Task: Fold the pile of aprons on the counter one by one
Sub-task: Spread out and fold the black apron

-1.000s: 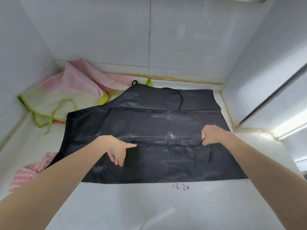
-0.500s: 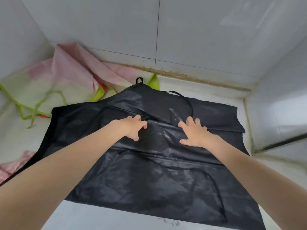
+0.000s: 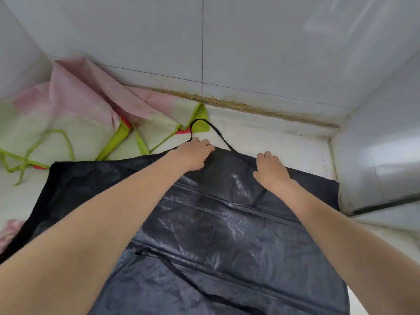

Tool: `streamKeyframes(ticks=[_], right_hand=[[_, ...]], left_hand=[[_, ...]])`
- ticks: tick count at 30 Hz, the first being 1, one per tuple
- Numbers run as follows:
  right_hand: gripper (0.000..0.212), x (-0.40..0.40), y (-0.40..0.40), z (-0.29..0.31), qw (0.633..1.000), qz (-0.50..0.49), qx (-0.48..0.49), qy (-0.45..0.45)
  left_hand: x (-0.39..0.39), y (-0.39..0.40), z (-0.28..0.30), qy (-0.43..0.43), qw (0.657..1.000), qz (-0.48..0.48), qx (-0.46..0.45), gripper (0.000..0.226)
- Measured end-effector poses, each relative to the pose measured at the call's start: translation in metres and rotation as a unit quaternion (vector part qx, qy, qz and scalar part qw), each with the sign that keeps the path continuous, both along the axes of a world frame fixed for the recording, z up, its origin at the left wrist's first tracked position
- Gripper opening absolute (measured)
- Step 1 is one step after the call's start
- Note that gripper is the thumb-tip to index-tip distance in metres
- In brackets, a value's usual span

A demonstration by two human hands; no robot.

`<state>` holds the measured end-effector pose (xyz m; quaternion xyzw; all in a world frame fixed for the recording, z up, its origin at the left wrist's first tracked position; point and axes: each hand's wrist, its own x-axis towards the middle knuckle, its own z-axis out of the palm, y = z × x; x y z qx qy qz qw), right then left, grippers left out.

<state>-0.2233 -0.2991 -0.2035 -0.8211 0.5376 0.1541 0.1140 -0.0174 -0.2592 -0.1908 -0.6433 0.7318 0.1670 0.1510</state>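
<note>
While the black apron is lying spread on the counter, the left hand and right hand are curling onto its 12 o'clock edge beside the neck loop, apparently starting a fold, likely needing that edge drawn toward 6 o'clock, with other aprons waiting at 10 o'clock.

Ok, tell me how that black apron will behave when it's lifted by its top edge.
The black apron would probably hang limp: it lies flat with soft creases. Its glossy sheen suggests a slick surface that may slide against itself. The neck loop will likely dangle. The left hand and right hand sit at its top edge.
</note>
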Motion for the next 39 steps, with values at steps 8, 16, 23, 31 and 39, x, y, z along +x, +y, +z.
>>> streamKeyframes(ticks=[8,16,23,31,39], right_hand=[[0.039,-0.023,-0.03,0.013,0.986,-0.148,0.028,-0.073],[0.016,-0.016,-0.015,0.026,0.995,-0.028,0.079,0.061],[0.013,-0.017,0.032,0.114,0.987,0.056,-0.077,0.13],[0.018,-0.039,0.155,0.042,0.967,0.084,0.119,0.209],[0.025,-0.063,0.135,0.064,0.988,-0.076,0.128,-0.033]], left_hand=[[-0.011,-0.011,-0.023,-0.033,0.995,0.076,-0.061,0.047],[-0.006,0.004,0.003,-0.034,0.99,0.055,-0.126,0.027],[0.019,0.069,0.056,0.011,0.929,-0.056,-0.365,0.024],[0.015,0.193,0.004,-0.043,0.971,-0.22,-0.088,0.02],[0.028,0.199,0.007,0.127,0.99,0.053,-0.039,0.06]])
